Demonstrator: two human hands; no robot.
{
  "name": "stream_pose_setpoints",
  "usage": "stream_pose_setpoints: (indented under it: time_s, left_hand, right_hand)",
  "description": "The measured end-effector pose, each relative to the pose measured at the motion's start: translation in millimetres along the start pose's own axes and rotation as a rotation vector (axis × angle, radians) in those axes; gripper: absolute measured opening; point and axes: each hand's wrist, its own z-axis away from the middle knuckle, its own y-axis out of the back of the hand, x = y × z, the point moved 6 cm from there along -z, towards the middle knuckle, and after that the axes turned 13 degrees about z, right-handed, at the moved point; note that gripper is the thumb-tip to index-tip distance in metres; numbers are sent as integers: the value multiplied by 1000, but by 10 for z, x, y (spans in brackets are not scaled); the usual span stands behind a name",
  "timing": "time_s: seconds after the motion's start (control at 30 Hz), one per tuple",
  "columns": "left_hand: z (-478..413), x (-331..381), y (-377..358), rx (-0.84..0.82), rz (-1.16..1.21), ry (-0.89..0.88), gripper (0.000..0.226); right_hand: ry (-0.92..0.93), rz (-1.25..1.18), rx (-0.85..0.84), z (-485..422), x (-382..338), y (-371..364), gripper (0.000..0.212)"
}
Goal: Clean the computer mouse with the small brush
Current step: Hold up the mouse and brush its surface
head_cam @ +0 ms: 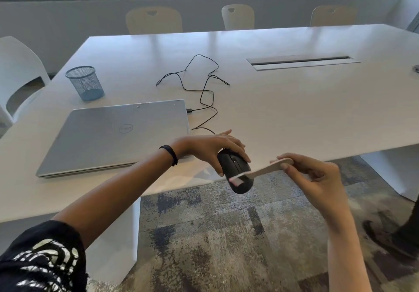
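Head view looked down over the near edge of a white table (pixel 283 115). One black computer mouse (pixel 235 172) was held off the table, out past that edge and above the patterned carpet (pixel 204 235). The left hand (pixel 210 150) gripped it from above, fingers (pixel 238 146) curled over its top and thumb on its near side. The right hand (pixel 317 178) pinched the handle of one small brush (pixel 260 172) between thumb and fingers, and the brush head lay against the lower end of the mouse. One black cable (pixel 204 92) ran in loose loops across the table toward the mouse. One closed silver laptop (pixel 118 135) lay just left of the hands, close to the edge, with one blue mesh cup (pixel 85 83) behind it. Right of the cable the tabletop was bare up to a long slot (pixel 301 61). Three pale chairs (pixel 238 16) stood along the far side and one white chair (pixel 18 72) at the left end.
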Motion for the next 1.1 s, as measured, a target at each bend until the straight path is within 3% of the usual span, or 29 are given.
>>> stream_pose_setpoints:
  time_s: [0.07, 0.2, 0.33, 0.47, 0.6, 0.93, 1.1]
  left_hand:
    - [-3, 4, 8, 6, -7, 0, 61]
    - [0, -2, 2, -1, 3, -4, 62]
    - [-1, -2, -2, 9, 9, -13, 62]
    - [4, 2, -5, 10, 5, -3, 62]
    - [22, 32, 19, 33, 12, -7, 63]
    - [18, 93, 28, 56, 30, -5, 64]
    - [19, 129, 40, 70, 31, -9, 64]
  right_hand:
    - [18, -4, 69, -7, 1, 40, 21]
    - [-22, 1, -3, -10, 35, 2, 20]
    - [-46, -44, 56, -25, 47, 26, 21]
    - [-93, -27, -40, -13, 92, -24, 22]
    - [-121, -97, 61, -12, 156, 116, 22]
    - [-90, -87, 33, 22, 139, 100, 21]
    - [-137, -182, 153, 28, 194, 186, 21]
